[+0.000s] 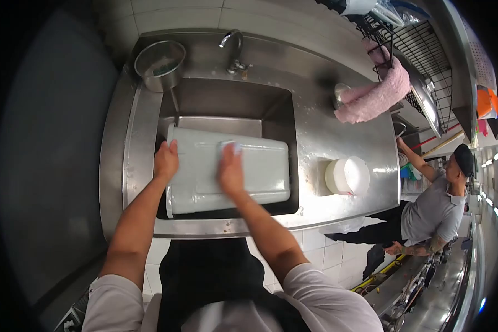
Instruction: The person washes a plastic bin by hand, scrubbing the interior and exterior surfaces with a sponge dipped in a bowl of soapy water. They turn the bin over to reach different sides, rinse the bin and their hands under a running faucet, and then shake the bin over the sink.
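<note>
A light grey plastic bin point(199, 160) lies on its side across the sink point(221, 102), its wide rim toward the left and its base toward the right. My left hand point(166, 160) grips the bin at that rim, fingers over the edge. Pressed to the middle of the bin's upper side is my right hand point(231, 171), slightly blurred, with a small white pad point(235, 148) under its fingers. The bin's wall looks wet and shiny.
A curved faucet point(235, 52) rises behind the sink. On the steel counter point(321, 138) stand a metal pot point(160, 66) at left and a white tub point(347, 176) at right. A pink towel point(376, 97) hangs by a wire rack point(420, 61). Another person point(431, 205) stands at right.
</note>
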A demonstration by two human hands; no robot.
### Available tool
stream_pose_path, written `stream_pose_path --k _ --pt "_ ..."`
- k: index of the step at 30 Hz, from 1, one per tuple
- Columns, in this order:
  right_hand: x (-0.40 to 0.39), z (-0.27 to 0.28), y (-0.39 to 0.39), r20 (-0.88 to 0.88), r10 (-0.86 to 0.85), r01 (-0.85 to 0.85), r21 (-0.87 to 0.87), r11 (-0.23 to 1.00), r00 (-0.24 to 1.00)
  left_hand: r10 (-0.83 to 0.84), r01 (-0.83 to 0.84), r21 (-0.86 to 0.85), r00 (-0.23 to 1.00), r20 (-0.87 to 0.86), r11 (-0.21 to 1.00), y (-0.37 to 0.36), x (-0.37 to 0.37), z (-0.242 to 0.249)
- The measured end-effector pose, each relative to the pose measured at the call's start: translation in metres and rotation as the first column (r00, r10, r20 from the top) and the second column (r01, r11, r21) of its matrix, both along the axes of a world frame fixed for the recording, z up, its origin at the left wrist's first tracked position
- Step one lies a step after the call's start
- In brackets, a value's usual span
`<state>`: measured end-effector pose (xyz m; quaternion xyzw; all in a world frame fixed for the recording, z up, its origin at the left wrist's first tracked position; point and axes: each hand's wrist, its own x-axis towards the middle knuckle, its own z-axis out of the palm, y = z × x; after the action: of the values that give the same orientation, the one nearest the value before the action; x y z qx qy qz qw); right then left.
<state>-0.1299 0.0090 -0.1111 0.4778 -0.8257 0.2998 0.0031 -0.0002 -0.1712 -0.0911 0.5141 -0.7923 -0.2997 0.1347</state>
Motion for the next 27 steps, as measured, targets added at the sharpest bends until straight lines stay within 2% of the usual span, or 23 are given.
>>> stream_pose_path --k 1,2,5,7,9,11,12,13,14,15,16,17,19,21,23,25,26,27 --pt "0.026 -0.005 0.002 -0.063 0.112 -0.104 0.118 0.988 0.992 0.009 -0.009 -0.006 1.000 0.027 1.000 0.002 0.001 0.006" --pt "0.047 0.022 0.013 0.034 0.168 -0.170 0.061 0.984 0.985 0.000 -0.001 0.011 0.999 0.033 1.000 0.004 0.003 0.009" --pt "0.048 0.022 0.076 0.054 0.209 -0.215 0.181 0.960 0.976 -0.022 0.021 0.025 1.000 0.014 0.999 0.002 0.002 0.012" --pt "0.007 0.003 0.137 -0.074 0.082 -0.053 0.333 0.942 0.994 -0.007 0.006 -0.022 0.999 -0.035 1.000 0.002 0.003 0.007" --pt "-0.037 0.009 0.179 -0.088 -0.217 0.233 0.436 0.869 0.972 -0.006 0.006 -0.003 0.999 -0.033 1.000 0.000 0.003 0.000" --pt "-0.048 0.031 0.179 -0.013 -0.294 0.264 0.473 0.840 0.956 -0.006 0.007 0.003 1.000 -0.030 1.000 -0.002 0.002 -0.001" --pt "-0.036 0.042 0.163 -0.065 -0.360 0.328 0.584 0.743 0.931 -0.007 0.007 0.002 0.999 -0.034 1.000 -0.001 0.002 0.001" --pt "-0.024 0.014 0.166 -0.125 -0.272 0.298 0.477 0.827 0.954 -0.002 0.002 0.034 1.000 0.013 0.999 -0.001 0.002 0.003" --pt "-0.002 0.013 0.154 -0.073 -0.222 0.232 0.410 0.882 0.972 -0.001 -0.003 0.064 0.998 0.059 0.998 -0.002 0.001 0.005" --pt "0.017 0.010 0.139 -0.089 -0.135 0.160 0.414 0.896 0.987 -0.007 0.003 0.066 0.998 0.055 0.998 -0.003 -0.001 0.006" --pt "0.034 0.013 0.120 0.042 -0.148 0.122 0.366 0.922 0.988 0.012 -0.012 0.049 1.000 0.010 0.999 -0.001 0.000 0.005" --pt "0.045 0.039 0.101 0.088 -0.071 0.040 0.316 0.948 0.994 0.032 -0.031 0.031 0.999 -0.034 0.999 0.001 0.002 0.003" --pt "0.034 0.050 0.102 0.142 -0.053 -0.002 0.362 0.932 0.988 0.030 -0.030 0.024 0.999 -0.034 0.999 0.001 0.002 0.006" --pt "-0.005 0.017 0.145 -0.078 -0.128 0.149 0.450 0.881 0.989 0.032 -0.031 0.026 0.999 -0.030 0.999 0.002 0.001 0.008" --pt "-0.062 -0.003 0.190 -0.208 -0.161 0.240 0.443 0.864 0.965 0.009 -0.008 0.050 1.000 -0.010 0.999 0.002 0.003 0.011" --pt "-0.069 0.042 0.179 -0.021 -0.325 0.269 0.613 0.743 0.946 0.022 -0.023 0.063 1.000 0.012 0.998 0.003 0.003 0.011" --pt "-0.065 0.028 0.177 -0.051 -0.361 0.327 0.556 0.764 0.931 0.026 -0.028 0.072 0.999 0.029 0.997 0.001 0.002 0.013" --pt "-0.050 0.033 0.165 -0.044 -0.333 0.297 0.574 0.763 0.942 0.032 -0.034 0.070 0.999 0.024 0.997 -0.002 0.002 0.013"
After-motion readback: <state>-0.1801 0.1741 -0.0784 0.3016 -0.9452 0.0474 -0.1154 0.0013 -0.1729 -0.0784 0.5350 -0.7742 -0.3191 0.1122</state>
